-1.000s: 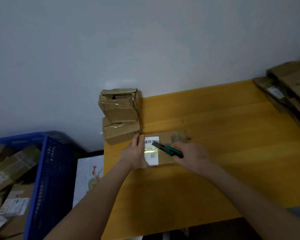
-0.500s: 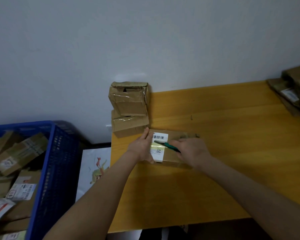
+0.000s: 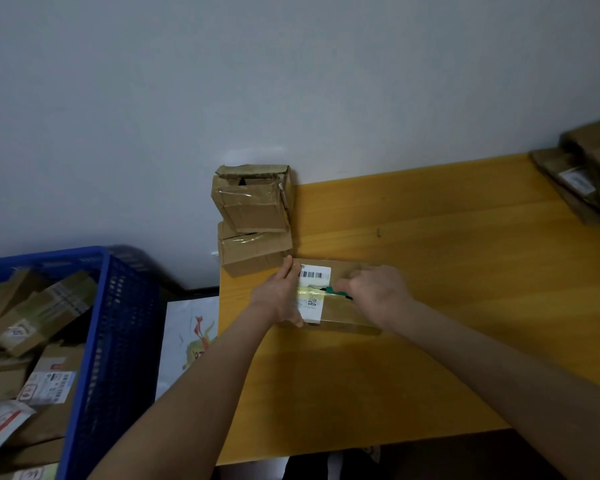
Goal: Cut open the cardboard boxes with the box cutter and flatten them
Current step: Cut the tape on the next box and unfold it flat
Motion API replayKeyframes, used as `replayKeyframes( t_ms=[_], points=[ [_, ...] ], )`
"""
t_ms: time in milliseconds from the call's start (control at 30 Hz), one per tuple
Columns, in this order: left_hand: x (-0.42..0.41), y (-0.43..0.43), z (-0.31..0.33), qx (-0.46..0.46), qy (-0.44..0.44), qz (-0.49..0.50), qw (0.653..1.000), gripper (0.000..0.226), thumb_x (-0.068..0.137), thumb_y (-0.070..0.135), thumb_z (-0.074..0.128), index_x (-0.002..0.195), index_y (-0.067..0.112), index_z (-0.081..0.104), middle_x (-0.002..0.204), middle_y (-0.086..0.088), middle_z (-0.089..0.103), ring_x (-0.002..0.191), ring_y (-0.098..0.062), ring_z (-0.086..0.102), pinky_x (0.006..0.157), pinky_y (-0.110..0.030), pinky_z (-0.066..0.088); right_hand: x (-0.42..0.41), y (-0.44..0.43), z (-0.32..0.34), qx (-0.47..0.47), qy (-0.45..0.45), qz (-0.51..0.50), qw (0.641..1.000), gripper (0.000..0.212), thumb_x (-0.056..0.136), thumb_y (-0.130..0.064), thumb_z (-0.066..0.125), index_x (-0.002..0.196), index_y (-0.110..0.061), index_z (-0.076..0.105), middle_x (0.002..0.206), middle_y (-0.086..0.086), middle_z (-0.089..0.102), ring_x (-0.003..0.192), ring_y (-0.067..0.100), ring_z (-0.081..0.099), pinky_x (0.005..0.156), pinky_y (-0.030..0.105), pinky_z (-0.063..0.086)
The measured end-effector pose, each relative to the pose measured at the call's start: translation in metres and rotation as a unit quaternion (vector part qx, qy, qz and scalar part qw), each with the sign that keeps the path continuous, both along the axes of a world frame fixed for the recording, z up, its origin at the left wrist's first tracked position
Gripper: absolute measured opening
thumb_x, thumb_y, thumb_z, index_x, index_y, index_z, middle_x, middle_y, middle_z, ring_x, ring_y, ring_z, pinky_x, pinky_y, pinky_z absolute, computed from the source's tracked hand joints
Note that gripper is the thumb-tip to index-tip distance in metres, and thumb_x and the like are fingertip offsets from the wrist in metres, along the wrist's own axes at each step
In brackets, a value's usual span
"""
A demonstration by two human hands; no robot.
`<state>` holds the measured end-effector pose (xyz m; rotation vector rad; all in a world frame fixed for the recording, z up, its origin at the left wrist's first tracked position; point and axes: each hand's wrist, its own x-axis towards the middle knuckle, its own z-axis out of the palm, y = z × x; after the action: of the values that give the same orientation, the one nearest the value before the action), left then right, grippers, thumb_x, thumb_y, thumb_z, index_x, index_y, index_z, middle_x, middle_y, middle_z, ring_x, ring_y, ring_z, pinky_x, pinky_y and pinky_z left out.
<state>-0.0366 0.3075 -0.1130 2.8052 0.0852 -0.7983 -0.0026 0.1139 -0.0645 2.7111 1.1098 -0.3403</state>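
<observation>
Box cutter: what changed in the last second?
The right hand brought the box cutter down from a raised slant to lie along the tape seam, blade on the label. Left hand stayed pressing the box at its left end; box unmoved.

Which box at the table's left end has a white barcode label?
The flat box under the box cutter; the two stacked boxes behind it show only tape.

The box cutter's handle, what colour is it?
The box cutter has a green handle, best seen in the head view.
</observation>
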Motion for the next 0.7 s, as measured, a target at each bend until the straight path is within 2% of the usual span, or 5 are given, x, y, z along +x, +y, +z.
replayKeyframes(
  t_ms=[300,433,567,633,700],
  points=[
    [0.001,-0.004,0.002,0.009,0.007,0.010,1.000,0.132,0.064,0.034,0.087,0.154,0.019,-0.008,0.161,0.003,-0.018,0.149,-0.023,0.006,0.117,-0.041,0.027,0.002,-0.003,-0.005,0.004,0.002,-0.013,1.000,0.038,0.097,-0.020,0.052,0.132,-0.032,0.046,0.098,0.001,0.061,0.082,0.019,0.055,0.056,0.029,0.039],
    [0.002,-0.005,0.003,0.030,0.014,0.003,0.999,0.131,0.066,0.037,0.086,0.154,0.020,-0.009,0.161,0.003,-0.019,0.149,-0.023,0.006,0.116,-0.043,0.028,0.005,-0.008,-0.008,-0.007,0.004,-0.015,1.000,0.046,0.095,-0.015,0.055,0.135,-0.035,0.043,0.110,0.003,0.061,0.094,0.021,0.052,0.060,0.030,0.039],
    [0.002,-0.006,0.005,0.041,0.014,0.002,0.999,0.131,0.066,0.037,0.086,0.154,0.020,-0.010,0.161,0.003,-0.018,0.148,-0.024,0.007,0.116,-0.043,0.028,0.010,-0.017,-0.011,-0.031,0.005,-0.019,0.999,0.040,0.095,-0.016,0.054,0.129,-0.036,0.049,0.111,0.002,0.060,0.095,0.021,0.052,0.059,0.030,0.038],
    [0.001,-0.007,0.004,0.043,0.016,0.001,0.999,0.132,0.065,0.037,0.086,0.154,0.020,-0.010,0.161,0.003,-0.018,0.148,-0.025,0.008,0.116,-0.043,0.028,0.013,-0.030,-0.010,-0.041,0.010,-0.025,0.999,0.039,0.095,-0.014,0.052,0.127,-0.036,0.052,0.113,0.002,0.060,0.101,0.023,0.052,0.064,0.030,0.040],
    [0.002,-0.006,0.004,0.045,0.014,0.004,0.999,0.132,0.065,0.037,0.086,0.154,0.019,-0.010,0.161,0.003,-0.018,0.148,-0.025,0.008,0.116,-0.043,0.028,0.015,-0.044,-0.009,-0.021,0.013,-0.039,0.999,0.043,0.097,-0.018,0.048,0.133,-0.040,0.046,0.120,0.002,0.058,0.107,0.024,0.052,0.068,0.031,0.039]
  ],
)
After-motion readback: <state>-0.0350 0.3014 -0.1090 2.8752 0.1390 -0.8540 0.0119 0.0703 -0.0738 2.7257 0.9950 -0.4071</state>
